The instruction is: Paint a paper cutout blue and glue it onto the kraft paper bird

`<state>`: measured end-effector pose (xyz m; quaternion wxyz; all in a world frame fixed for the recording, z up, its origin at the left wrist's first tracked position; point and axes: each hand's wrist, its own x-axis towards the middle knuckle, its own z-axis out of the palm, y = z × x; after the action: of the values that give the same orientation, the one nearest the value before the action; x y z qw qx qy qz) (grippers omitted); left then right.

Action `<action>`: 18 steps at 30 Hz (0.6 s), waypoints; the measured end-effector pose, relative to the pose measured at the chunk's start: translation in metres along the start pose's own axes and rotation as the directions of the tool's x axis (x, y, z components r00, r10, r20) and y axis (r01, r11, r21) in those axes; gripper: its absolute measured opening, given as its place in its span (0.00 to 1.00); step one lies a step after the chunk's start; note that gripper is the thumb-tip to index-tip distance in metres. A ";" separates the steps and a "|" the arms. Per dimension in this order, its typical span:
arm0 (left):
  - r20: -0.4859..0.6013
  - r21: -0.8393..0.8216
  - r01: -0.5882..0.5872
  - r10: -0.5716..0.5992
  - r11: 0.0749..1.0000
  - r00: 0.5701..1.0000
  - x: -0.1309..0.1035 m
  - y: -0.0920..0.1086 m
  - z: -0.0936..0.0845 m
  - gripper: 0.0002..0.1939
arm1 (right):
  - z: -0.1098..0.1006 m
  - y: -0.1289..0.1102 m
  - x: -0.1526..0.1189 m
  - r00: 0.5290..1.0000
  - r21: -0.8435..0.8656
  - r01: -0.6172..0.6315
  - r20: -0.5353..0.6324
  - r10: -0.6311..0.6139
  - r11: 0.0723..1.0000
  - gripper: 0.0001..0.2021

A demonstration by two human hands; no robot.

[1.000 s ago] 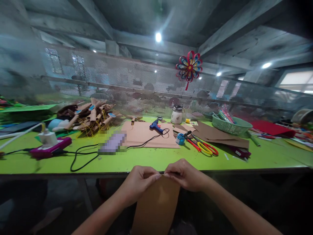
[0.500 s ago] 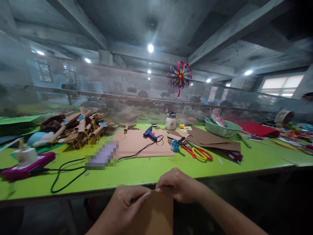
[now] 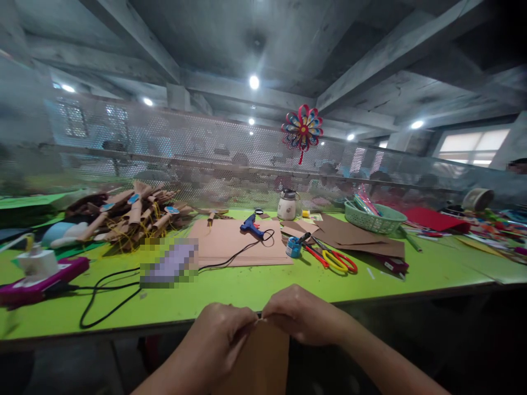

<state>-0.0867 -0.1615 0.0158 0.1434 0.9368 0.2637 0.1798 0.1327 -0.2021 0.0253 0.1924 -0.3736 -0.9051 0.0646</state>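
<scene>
A sheet of brown kraft paper [image 3: 263,356] hangs below the table's front edge, with its top edge between my two hands. My left hand [image 3: 224,332] pinches that edge from the left, thumb and fingers pressed together. From the right, my right hand [image 3: 298,312] grips the same edge with curled fingers, its fingertips close to those of the left. The lower part of the sheet runs out of view. On the table ahead, a blue glue gun [image 3: 252,227] lies on a stack of brown sheets [image 3: 224,247].
Red and yellow scissors [image 3: 335,260] lie beside a blue jar [image 3: 293,247]. Paper craft pieces [image 3: 135,214] are heaped at left, near a purple power strip [image 3: 45,282] and black cables. A green basket [image 3: 374,219] and a white jar [image 3: 287,206] stand farther back.
My left hand has shifted slightly up and turned, its fingers more bent over the sheet's edge. My right hand has hardly moved and keeps its grip.
</scene>
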 end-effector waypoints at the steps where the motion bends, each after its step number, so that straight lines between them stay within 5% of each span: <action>1: -0.010 0.036 -0.014 0.015 0.999 1.000 0.000 -0.002 0.001 0.16 | 0.001 0.002 -0.001 1.000 0.002 -0.021 0.000 0.021 1.000 0.09; 11: -0.005 0.046 0.050 -0.050 0.998 0.999 0.005 -0.012 -0.004 0.17 | 0.012 0.014 -0.008 0.991 0.004 -0.107 -0.077 0.107 0.994 0.08; 18: 0.111 -0.057 0.092 -0.085 0.994 0.990 -0.002 -0.006 -0.011 0.16 | 0.014 0.003 -0.013 0.993 -0.032 -0.097 -0.068 0.094 0.995 0.07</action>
<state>-0.0958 -0.1560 0.0232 0.1942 0.9277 0.2912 0.1301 0.1374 -0.2088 0.0076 0.2122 -0.4218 -0.8804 0.0453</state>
